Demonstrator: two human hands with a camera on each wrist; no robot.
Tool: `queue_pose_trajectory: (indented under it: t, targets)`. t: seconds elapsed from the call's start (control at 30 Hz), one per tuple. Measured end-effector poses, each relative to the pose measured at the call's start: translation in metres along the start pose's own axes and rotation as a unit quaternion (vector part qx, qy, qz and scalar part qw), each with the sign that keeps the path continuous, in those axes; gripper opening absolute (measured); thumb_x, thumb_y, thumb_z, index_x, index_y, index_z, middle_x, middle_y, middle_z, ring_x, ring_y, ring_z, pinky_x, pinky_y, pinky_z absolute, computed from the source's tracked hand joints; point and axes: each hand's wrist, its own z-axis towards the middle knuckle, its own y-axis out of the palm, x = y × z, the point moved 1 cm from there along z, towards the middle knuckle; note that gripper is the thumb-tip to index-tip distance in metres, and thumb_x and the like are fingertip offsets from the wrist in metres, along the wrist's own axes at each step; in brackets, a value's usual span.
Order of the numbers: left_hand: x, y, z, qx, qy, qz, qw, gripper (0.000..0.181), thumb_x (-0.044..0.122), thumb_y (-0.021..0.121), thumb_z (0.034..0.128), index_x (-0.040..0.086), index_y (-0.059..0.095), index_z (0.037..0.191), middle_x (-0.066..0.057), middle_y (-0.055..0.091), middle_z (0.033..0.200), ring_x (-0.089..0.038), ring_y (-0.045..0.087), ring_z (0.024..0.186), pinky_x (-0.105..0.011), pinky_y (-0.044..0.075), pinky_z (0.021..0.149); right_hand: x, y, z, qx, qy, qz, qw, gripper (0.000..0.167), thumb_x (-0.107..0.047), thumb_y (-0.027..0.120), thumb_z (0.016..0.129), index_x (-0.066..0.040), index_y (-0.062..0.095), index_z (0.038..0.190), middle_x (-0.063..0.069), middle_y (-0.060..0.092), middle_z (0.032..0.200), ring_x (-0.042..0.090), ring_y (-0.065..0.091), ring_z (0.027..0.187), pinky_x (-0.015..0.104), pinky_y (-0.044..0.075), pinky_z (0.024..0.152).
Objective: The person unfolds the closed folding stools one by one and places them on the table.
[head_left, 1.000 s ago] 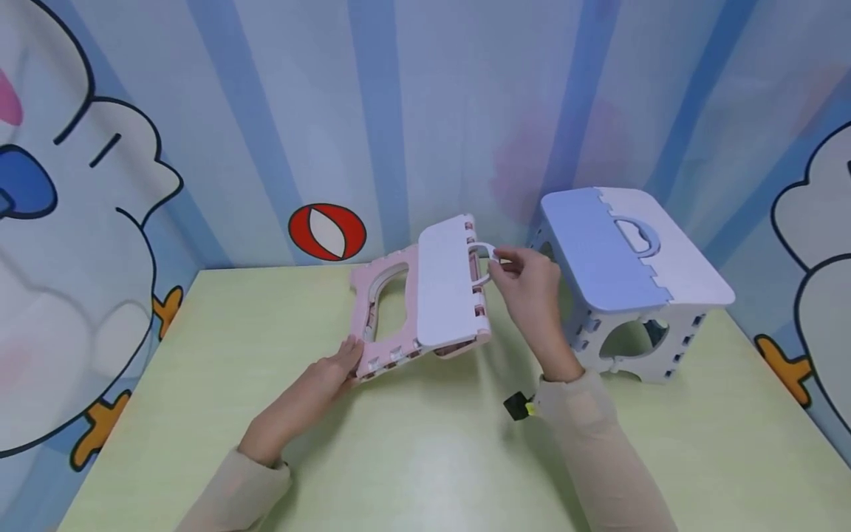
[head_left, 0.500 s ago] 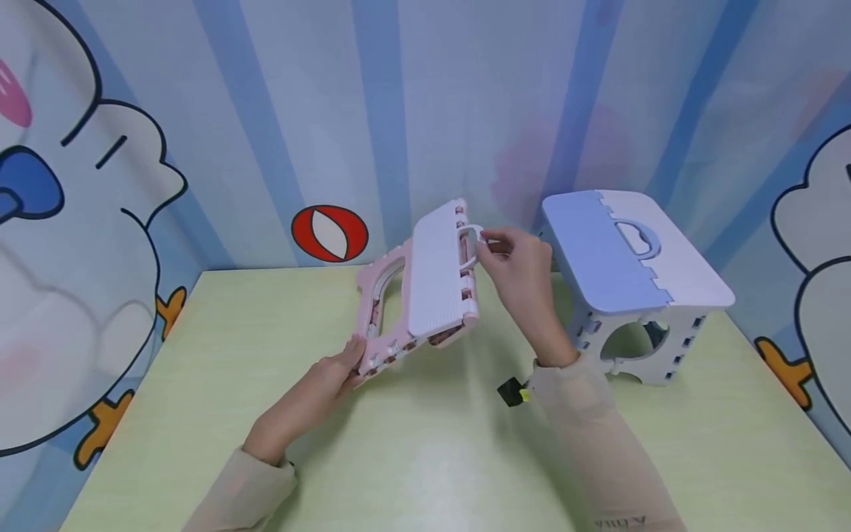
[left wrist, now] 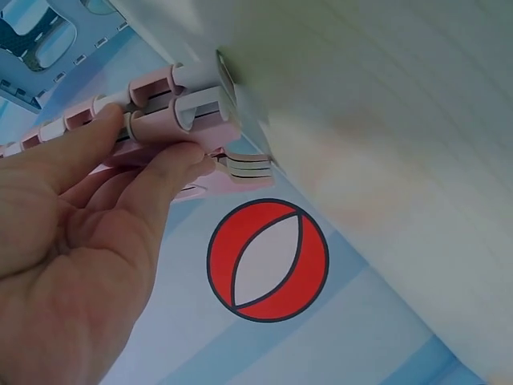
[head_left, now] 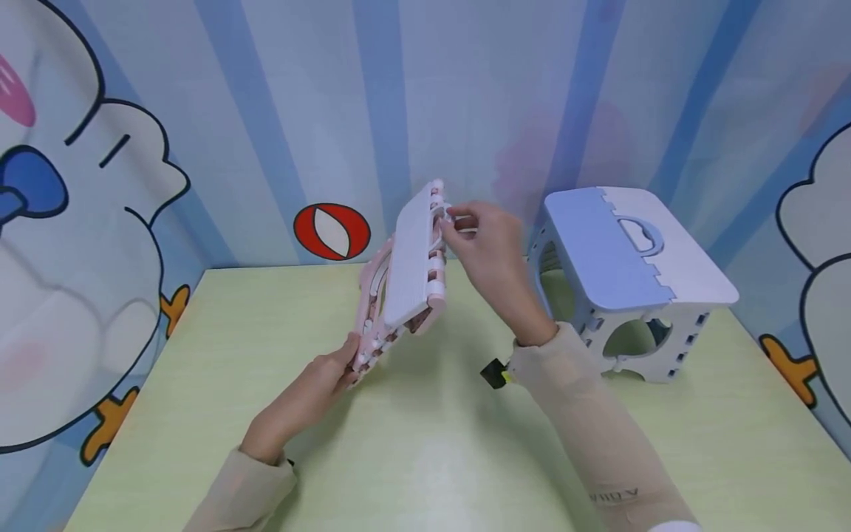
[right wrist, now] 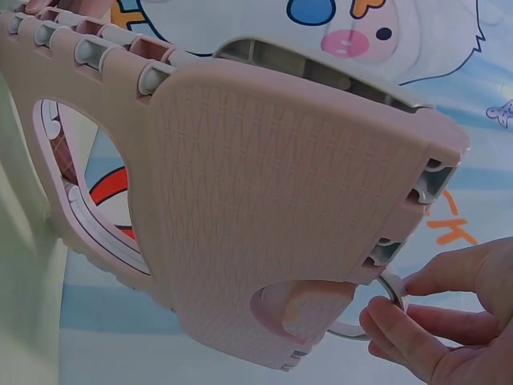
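A pink and white folding stool [head_left: 407, 258], mostly folded flat, is tilted up on the table between my hands. Its handle [right wrist: 393, 290] is pinched between the thumb and fingers of my right hand [head_left: 490, 255]. My left hand [head_left: 318, 386] grips the lower left end of the stool, with thumb and fingers on the hinged pink leg edge [left wrist: 172, 128]. The woven-textured pink underside [right wrist: 272, 176] faces the right wrist camera. In the head view the white seat half turns toward the left, and my right fingers partly hide the handle.
On the right stands an unfolded blue and white stool [head_left: 598, 251] with its own handle on top. The pale green table [head_left: 425, 458] meets a cartoon-printed backdrop [head_left: 266, 111] behind and at both sides. A small black tag [head_left: 493, 374] hangs at my right sleeve.
My right hand has moved left and up with the handle, so the stool tips more upright and shows more edge-on. My left hand stays in nearly the same place on the leg end.
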Motion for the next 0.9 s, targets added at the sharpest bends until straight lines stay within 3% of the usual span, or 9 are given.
queue_pose_trajectory:
  t: [0.17, 0.3, 0.53, 0.77, 0.9]
  targets:
    - [-0.003, 0.000, -0.001, 0.014, 0.014, 0.002, 0.9998, 0.063, -0.003, 0.060, 0.0977, -0.015, 0.025, 0.149, -0.016, 0.065, 0.102, -0.015, 0.055, 0.083, -0.025, 0.046, 0.063, -0.010, 0.006, 0.003, -0.008, -0.031, 0.011, 0.9994, 0.025, -0.012, 0.067, 0.096, 0.004, 0.069, 0.114, 0.014, 0.067, 0.108, 0.021, 0.070, 0.090, 0.031, 0.059, 0.072]
    - [-0.006, 0.000, -0.002, 0.014, 0.011, -0.005, 0.9998, 0.063, -0.003, 0.059, 0.0979, -0.016, 0.025, 0.149, -0.027, 0.061, 0.124, -0.017, 0.060, 0.093, -0.026, 0.050, 0.067, -0.015, 0.011, 0.005, -0.014, -0.036, 0.020, 0.9990, 0.023, -0.011, 0.067, 0.096, 0.004, 0.069, 0.114, 0.013, 0.065, 0.109, 0.020, 0.070, 0.093, 0.027, 0.059, 0.074]
    - [-0.007, -0.002, -0.001, 0.012, -0.018, -0.020, 0.9996, 0.063, -0.002, 0.059, 0.0984, -0.014, 0.025, 0.150, -0.028, 0.058, 0.131, -0.018, 0.061, 0.093, -0.025, 0.051, 0.066, -0.023, 0.020, 0.010, -0.017, -0.062, 0.042, 0.9970, 0.024, -0.007, 0.069, 0.094, 0.006, 0.069, 0.114, 0.016, 0.064, 0.109, 0.022, 0.069, 0.098, 0.027, 0.058, 0.080]
    - [-0.008, -0.001, -0.002, 0.008, -0.033, -0.044, 0.9984, 0.064, -0.003, 0.056, 0.0995, -0.014, 0.020, 0.151, -0.031, 0.049, 0.140, -0.030, 0.059, 0.118, -0.031, 0.056, 0.081, -0.034, 0.033, 0.012, -0.053, -0.077, 0.050, 0.9944, 0.033, -0.007, 0.067, 0.096, 0.007, 0.064, 0.126, 0.016, 0.058, 0.119, 0.021, 0.062, 0.105, 0.026, 0.054, 0.089]
    - [-0.010, -0.002, -0.004, 0.005, -0.044, -0.067, 0.9968, 0.064, -0.002, 0.054, 0.1010, -0.012, 0.017, 0.153, -0.031, 0.043, 0.145, -0.033, 0.056, 0.123, -0.035, 0.056, 0.087, -0.041, 0.042, 0.013, -0.065, -0.092, 0.053, 0.9922, 0.034, -0.006, 0.063, 0.098, 0.008, 0.061, 0.129, 0.017, 0.053, 0.125, 0.023, 0.059, 0.111, 0.024, 0.052, 0.092]
